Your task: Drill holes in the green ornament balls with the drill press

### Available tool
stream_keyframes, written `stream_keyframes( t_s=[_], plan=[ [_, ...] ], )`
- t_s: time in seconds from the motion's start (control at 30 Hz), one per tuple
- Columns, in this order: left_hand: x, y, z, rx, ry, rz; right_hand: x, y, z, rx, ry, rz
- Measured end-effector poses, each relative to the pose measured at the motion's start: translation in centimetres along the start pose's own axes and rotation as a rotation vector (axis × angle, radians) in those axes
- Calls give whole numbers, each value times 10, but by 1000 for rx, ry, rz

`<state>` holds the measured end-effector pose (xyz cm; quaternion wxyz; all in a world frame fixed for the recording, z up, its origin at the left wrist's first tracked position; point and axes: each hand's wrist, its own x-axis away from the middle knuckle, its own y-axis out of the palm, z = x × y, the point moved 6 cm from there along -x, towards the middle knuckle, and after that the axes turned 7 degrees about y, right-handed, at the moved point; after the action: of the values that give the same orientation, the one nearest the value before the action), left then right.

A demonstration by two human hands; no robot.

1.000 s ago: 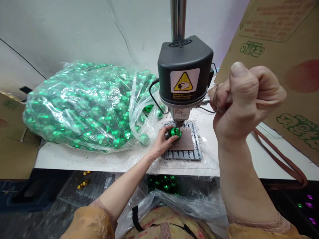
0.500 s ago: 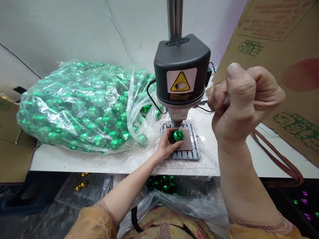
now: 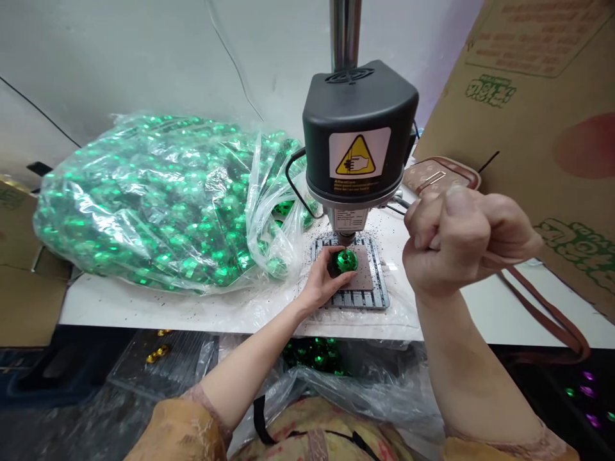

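Note:
A shiny green faceted ball (image 3: 346,260) rests on a brown square board on the slotted metal base (image 3: 379,293) of a small drill press (image 3: 362,137). My left hand (image 3: 323,278) pinches the ball between thumb and fingers from its left side. Just above the ball's top sits the drill chuck (image 3: 346,238); the thin bit reaches down to the ball, and whether it is inside cannot be made out. To the right of the black motor housing, my right hand (image 3: 454,240) is closed around the press's feed lever (image 3: 398,200), most of which the fingers hide.
A big clear bag (image 3: 144,205) of green balls lies left on the white table. Cardboard boxes (image 3: 538,128) stand at both sides; a strapped brown bag (image 3: 442,176) sits behind my right hand. More green balls (image 3: 314,355) lie in plastic below the table edge.
My right hand has come down with the lever, uncovering the brown bag behind it. The left hand still holds the ball in place; the view has shifted slightly.

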<state>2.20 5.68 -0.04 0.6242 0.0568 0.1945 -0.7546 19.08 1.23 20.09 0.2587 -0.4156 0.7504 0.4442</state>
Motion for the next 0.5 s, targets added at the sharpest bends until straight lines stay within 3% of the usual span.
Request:
stream_keyframes(
  t_s=[0.27,0.5],
  plan=[
    [0,0,-2,2,-4,7,5,-10,8,17,-15,24],
    [0,0,-3,-20,-7,-1,10,-12,7,15,-9,-29]
  ],
)
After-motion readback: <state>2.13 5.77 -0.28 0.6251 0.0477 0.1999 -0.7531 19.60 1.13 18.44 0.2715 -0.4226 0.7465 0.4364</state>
